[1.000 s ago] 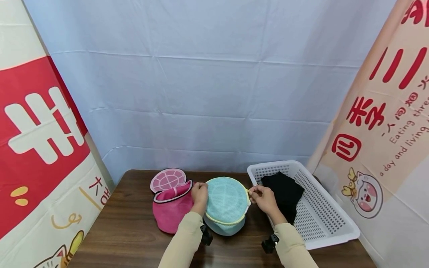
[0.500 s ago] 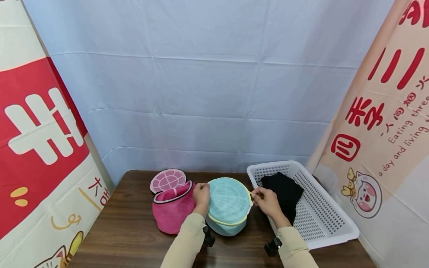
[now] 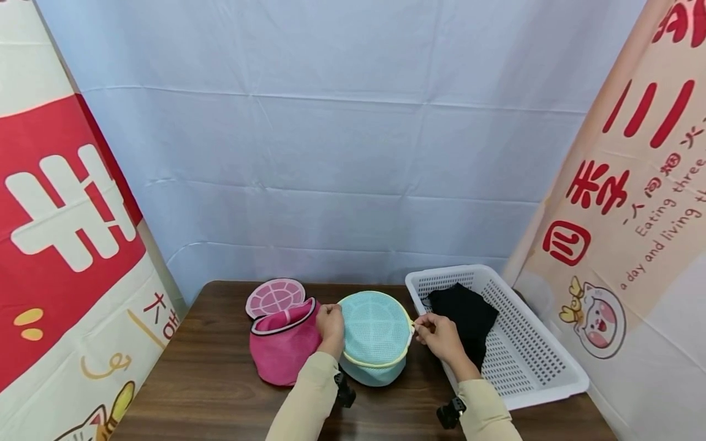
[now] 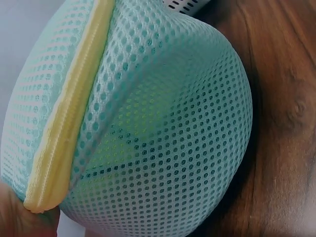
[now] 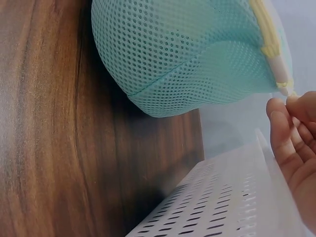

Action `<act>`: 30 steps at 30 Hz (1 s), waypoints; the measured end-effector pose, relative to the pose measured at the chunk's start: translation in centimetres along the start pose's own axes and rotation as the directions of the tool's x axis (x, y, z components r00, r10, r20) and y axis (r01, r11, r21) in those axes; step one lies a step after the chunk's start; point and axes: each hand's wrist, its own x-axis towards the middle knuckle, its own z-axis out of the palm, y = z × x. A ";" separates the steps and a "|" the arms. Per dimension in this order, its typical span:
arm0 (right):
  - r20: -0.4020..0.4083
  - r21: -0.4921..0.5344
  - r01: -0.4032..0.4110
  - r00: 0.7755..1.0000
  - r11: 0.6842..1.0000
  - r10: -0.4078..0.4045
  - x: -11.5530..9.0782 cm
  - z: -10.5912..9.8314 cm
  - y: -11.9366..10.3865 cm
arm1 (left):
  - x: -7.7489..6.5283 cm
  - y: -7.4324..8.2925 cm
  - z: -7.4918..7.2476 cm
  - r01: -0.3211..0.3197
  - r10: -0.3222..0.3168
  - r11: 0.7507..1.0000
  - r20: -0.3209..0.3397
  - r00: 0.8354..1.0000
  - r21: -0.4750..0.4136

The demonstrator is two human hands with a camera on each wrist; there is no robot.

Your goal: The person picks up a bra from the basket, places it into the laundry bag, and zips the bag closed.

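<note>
A round light-teal mesh laundry bag (image 3: 375, 327) with a yellow zipper (image 4: 69, 108) round its lid stands on the table between my hands. My left hand (image 3: 332, 327) grips the bag's left rim; in the left wrist view its fingertips (image 4: 34, 222) are right at the zipper band. My right hand (image 3: 441, 337) pinches at the small zipper pull (image 5: 286, 90) on the right rim, thumb and forefinger together. Yellow-green shows faintly through the mesh in the left wrist view. Left of the bag stands a pink mesh bag (image 3: 284, 355), its round lid (image 3: 276, 297) flipped back and its mouth open.
A white plastic basket (image 3: 543, 343) stands at the right of the brown wooden table (image 3: 182, 373), close to my right hand. Black cloth (image 3: 463, 315) lies in it. A pale blue curtain (image 3: 331, 153) hangs behind, with printed cloths at both sides.
My right hand has moved a little toward the near side along the teal bag's right rim. The bag shifted slightly right, then partly back. The pink bag and basket stay put.
</note>
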 end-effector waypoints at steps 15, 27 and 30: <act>0.046 0.025 -0.032 0.998 0.999 0.031 0.3 -0.1 -0.2 | -0.7 0.6 -0.4 0.029 -0.029 0.999 0.010 1.000 0.026; 0.042 -0.145 0.012 0.999 0.989 -0.006 0.0 -0.4 -1.0 | -0.7 0.9 -1.4 -0.067 0.049 0.967 0.079 0.996 0.247; 0.036 -0.259 0.065 0.998 0.964 -0.058 -0.2 -0.6 -1.5 | -0.8 0.9 -1.6 -0.126 0.097 0.939 0.105 0.990 0.320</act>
